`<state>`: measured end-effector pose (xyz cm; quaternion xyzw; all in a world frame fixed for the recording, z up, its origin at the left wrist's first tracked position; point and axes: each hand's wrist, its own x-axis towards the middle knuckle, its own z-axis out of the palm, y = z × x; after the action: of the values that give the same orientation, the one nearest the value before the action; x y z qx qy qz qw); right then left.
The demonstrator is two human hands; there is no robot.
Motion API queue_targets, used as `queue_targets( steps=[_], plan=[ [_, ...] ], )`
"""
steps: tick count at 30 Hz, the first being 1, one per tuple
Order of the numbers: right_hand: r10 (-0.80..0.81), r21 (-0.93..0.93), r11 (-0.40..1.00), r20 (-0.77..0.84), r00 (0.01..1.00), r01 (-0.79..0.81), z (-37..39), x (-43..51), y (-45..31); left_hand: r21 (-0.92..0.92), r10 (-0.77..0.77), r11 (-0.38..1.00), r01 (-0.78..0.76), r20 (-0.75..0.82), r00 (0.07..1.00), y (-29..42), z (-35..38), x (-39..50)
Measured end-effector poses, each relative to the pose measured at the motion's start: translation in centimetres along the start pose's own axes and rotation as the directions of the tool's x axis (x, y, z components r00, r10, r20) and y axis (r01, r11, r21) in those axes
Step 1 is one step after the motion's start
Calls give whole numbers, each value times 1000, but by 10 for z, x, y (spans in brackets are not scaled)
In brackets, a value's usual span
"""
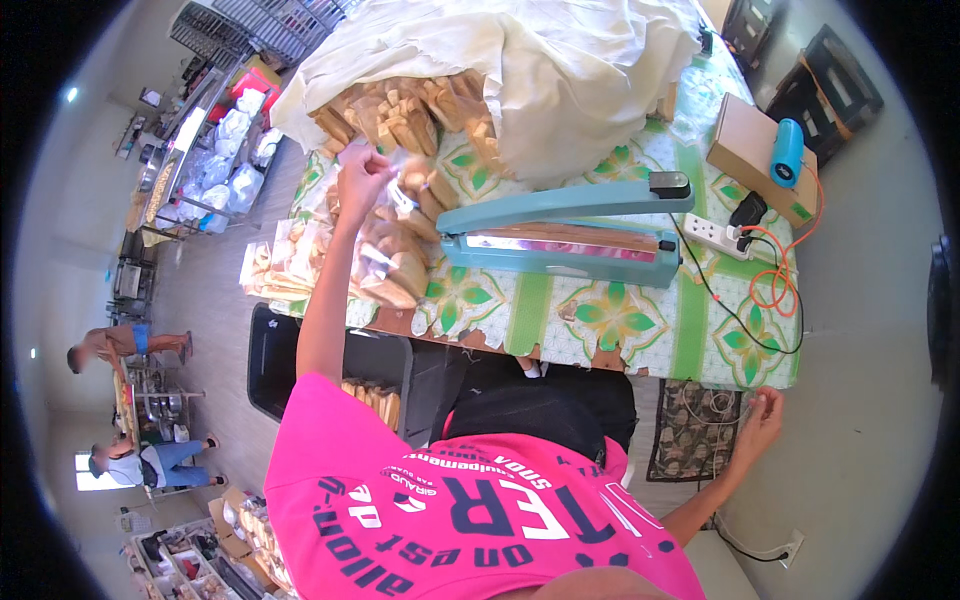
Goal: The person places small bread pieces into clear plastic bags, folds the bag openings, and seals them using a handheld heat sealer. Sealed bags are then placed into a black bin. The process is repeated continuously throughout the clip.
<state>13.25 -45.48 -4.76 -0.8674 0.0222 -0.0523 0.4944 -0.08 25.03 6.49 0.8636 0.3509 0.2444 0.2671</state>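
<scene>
My left hand [361,180] reaches over the bagged bread at the table's left, its fingertips pinched at the clear top of a bag of bread [431,193]. More clear bags of bread [394,274] lie below and beside it, along the left edge. Just right of them stands a light-blue impulse heat sealer [562,255], its long arm raised off the sealing strip. My right hand [763,416] hangs beyond the table's near right corner, fingers curled; whether it holds something is unclear. Behind, a pale cloth [570,90] partly covers a pile of bread slices [405,112].
A power strip [716,236] with orange and black cords lies right of the sealer. Near it, a cardboard box [750,150] bears a blue cylindrical speaker [787,154]. Below the table's left edge sits a black crate [274,360] with bread. Two people [142,343] work at a far-left table.
</scene>
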Motion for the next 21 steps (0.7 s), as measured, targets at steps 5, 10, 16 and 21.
queue_targets(
  steps=[5, 10, 16, 21],
  plan=[
    [-150, -90, 985, -6, 989, 149, 3, 3, -30, 177, 256, 953, -244, -46, 966, 34, 2, -17],
    [-175, -29, 982, 197, 965, 185, 43, -19, -122, -49, 553, 816, -576, 353, 754, 123, -6, -69],
    [-715, 226, 643, 518, 469, 731, 129, -81, -217, -439, 707, 565, -699, 694, 136, 201, 44, -178],
    [-645, 259, 700, 629, 434, 665, 132, -85, -208, -444, 591, 606, -660, 806, 0, 205, 29, -179]
  ],
)
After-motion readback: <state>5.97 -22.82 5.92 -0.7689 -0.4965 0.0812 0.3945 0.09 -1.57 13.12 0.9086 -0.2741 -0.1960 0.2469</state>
